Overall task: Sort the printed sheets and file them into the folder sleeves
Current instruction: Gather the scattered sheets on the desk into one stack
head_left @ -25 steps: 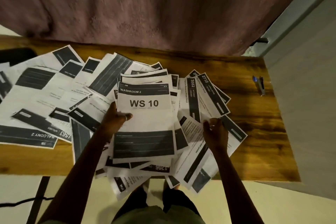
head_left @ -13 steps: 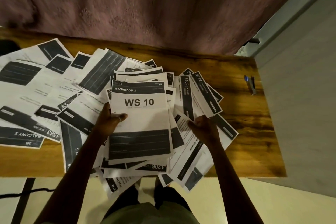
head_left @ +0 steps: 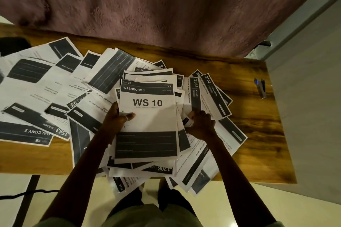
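Paper on top: a white-and-black printed page, the WS 10 sheet (head_left: 147,116), headed "Washroom 2", caps a small stack held low over the table's near edge, straight in front of the person.
Left hand (head_left: 118,120): grips the left long edge of the WS 10 sheet, thumb pressed on its face, fingers hidden beneath the stack.
Right hand (head_left: 200,124): just beside the right long edge of the WS 10 sheet, fingers curled over the fanned sheets (head_left: 212,96) there, apparently pinching one lifted corner.
Relation that counts: the WS 10 sheet's long axis runs away from the person, header at the far end; the fanned sheets right of it, numbered 3562 and 2732, lie turned, headers pointing away and to the right. The right hand is the nearer one to them.
Step, as judged: gathering like pages onto the held stack; sorting looks far from finished.
Loose sheets (head_left: 46,88): spread left of the WS 10 sheet, overlapping, many upside down to the reader.
Folder: none in view.
Table (head_left: 258,134): brown wood, showing right of the WS 10 sheet, with a pen (head_left: 260,87) lying well apart.
Curtain (head_left: 166,5): mauve cloth hanging beyond the WS 10 sheet.
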`<state>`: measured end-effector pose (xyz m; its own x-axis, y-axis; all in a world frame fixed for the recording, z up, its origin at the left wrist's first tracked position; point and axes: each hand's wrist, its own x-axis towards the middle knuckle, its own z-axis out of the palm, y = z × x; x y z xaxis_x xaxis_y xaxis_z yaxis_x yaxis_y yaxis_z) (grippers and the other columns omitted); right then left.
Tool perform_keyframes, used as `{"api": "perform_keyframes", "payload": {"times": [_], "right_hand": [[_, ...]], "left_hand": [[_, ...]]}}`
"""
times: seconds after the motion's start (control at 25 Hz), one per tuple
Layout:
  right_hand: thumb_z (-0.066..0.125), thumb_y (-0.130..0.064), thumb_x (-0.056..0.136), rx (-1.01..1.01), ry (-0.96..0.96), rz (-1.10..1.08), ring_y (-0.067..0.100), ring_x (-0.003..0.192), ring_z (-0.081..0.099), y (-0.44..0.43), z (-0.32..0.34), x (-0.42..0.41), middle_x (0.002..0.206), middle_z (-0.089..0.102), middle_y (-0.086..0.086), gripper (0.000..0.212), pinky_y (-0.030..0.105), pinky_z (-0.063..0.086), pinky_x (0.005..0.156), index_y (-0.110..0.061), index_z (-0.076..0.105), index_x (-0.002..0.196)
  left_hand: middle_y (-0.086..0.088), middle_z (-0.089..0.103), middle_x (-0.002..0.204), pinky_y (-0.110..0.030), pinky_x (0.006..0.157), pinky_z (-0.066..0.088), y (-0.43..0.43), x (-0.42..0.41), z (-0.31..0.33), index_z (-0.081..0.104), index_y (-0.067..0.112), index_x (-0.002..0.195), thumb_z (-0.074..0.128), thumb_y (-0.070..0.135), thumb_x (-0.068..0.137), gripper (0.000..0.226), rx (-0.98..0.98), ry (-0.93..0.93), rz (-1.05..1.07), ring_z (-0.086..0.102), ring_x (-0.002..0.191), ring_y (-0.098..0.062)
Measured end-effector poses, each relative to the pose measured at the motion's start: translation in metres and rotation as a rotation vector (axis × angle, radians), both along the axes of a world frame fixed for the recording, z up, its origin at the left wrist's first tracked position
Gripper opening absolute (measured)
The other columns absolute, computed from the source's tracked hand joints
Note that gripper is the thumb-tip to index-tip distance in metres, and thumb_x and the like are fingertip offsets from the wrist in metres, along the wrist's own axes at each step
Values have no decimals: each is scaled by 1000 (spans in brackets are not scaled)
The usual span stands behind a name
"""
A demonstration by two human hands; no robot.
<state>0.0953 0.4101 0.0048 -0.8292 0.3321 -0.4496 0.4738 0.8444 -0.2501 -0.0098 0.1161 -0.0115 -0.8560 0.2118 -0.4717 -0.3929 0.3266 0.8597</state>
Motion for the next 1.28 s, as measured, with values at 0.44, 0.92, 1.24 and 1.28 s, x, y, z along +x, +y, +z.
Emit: {"api": "perform_keyframes", "payload": {"times": [0.44,0.92,1.24,1.28], "right_hand": [[60,-20,93,51,5,50,25,112,60,51,52,-7,121,63,7,30,38,52,91,-21,56,123],[50,-32,90,331,76,905,17,87,55,-3,219,-95,83,59,-4,20,33,39,85,-29,54,71],[54,-36,92,311,104,1315,26,122,50,-128,42,-127,116,61,-1,23,56,27,110,-26,68,108],[56,-33,93,370,136,1368,28,127,47,-138,39,-127,122,61,3,23,58,26,112,-23,68,111]], "left_hand": [[1,65,120,-43,95,50,-3,-1,1,53,20,131,73,10,87,49,46,28,-29,60,111,-17],[6,66,113,-39,86,56,2,0,6,54,26,127,74,5,84,52,142,-42,51,61,109,-19],[-7,65,116,-40,85,56,-3,-1,7,52,21,130,59,14,97,34,10,-93,18,64,105,-26],[-7,67,110,-33,79,56,-2,-1,9,57,19,121,51,22,103,19,44,-121,68,65,99,-23]]}}
